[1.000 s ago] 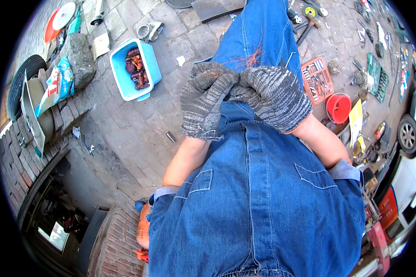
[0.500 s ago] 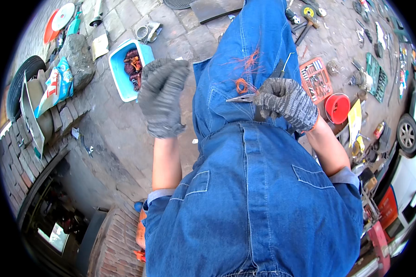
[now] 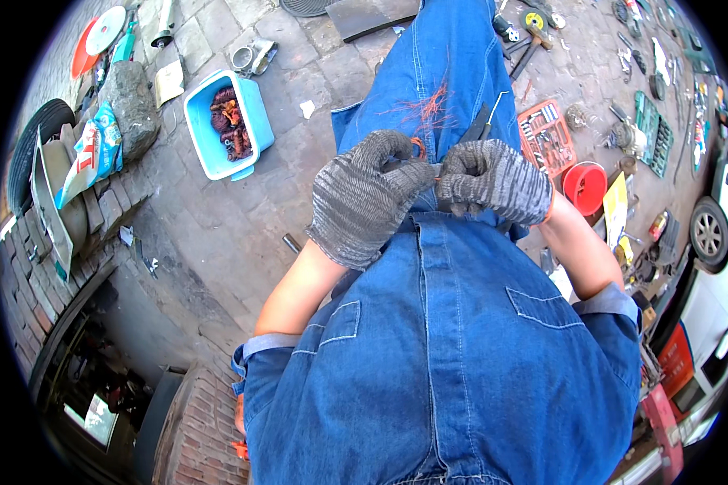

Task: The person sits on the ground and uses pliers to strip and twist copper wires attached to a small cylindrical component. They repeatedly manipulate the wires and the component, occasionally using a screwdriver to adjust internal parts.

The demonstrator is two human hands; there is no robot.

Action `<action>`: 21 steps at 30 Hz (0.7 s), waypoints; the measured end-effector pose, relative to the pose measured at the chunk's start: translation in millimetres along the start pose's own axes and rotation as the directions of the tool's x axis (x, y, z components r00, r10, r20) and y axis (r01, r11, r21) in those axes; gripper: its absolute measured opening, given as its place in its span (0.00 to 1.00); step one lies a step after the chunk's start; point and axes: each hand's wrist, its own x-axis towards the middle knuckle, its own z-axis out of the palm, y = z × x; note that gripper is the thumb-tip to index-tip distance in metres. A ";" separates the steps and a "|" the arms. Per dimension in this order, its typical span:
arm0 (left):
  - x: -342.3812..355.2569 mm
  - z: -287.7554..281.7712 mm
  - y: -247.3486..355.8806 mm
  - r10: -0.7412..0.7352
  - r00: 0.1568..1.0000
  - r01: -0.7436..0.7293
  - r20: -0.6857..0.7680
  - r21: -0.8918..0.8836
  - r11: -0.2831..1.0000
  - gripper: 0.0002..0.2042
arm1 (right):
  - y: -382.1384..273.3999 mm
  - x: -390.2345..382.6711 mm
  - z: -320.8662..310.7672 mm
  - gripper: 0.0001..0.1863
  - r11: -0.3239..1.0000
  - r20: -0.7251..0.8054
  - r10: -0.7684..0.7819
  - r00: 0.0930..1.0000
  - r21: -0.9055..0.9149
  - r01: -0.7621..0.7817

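Above my lap, my left hand (image 3: pixel 370 198) and my right hand (image 3: pixel 495 182), both in grey knitted gloves, meet at the fingertips. My left thumb and forefinger pinch a short bit of orange copper wire (image 3: pixel 438 175) between the hands. The fingers of my right hand are curled round pliers, whose jaws are now hidden. An orange wire coil (image 3: pixel 418 148) shows just beyond my left forefinger. Loose copper strands (image 3: pixel 433 107) lie on the blue trouser leg. Beyond my right hand, a dark pointed tool (image 3: pixel 477 125) and a hooked pick (image 3: pixel 493 111) stick out.
On the paving to the left stands a light-blue tub (image 3: pixel 256 121) holding dark reddish coils. To the right are a red tool case (image 3: pixel 548 137), a red bucket (image 3: pixel 585 187), a hammer (image 3: pixel 532 50) and a green case (image 3: pixel 652 134). A white car (image 3: pixel 720 275) is at the far right.
My left hand has come in from beside the tub to meet my right hand. The pliers' jaws, seen earlier pointing left, are now covered. Part of the wire coil is hidden.
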 end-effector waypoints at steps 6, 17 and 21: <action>5.8 -0.1 1.9 -0.171 0.975 0.200 0.139 -0.232 0.952 0.10 | -4.9 -4.4 -9.6 0.12 0.432 0.052 -0.510 0.859 -0.848 0.307; 24.9 41.3 -34.7 -0.280 0.958 0.257 -0.057 -0.251 0.933 0.10 | -14.6 2.2 -61.7 0.09 0.105 -0.017 -0.689 0.724 -0.992 0.076; 34.0 44.2 -38.3 -0.271 0.961 0.257 -0.052 -0.182 0.949 0.11 | -19.4 10.8 -58.0 0.12 0.142 -0.083 -0.809 0.582 -0.988 0.057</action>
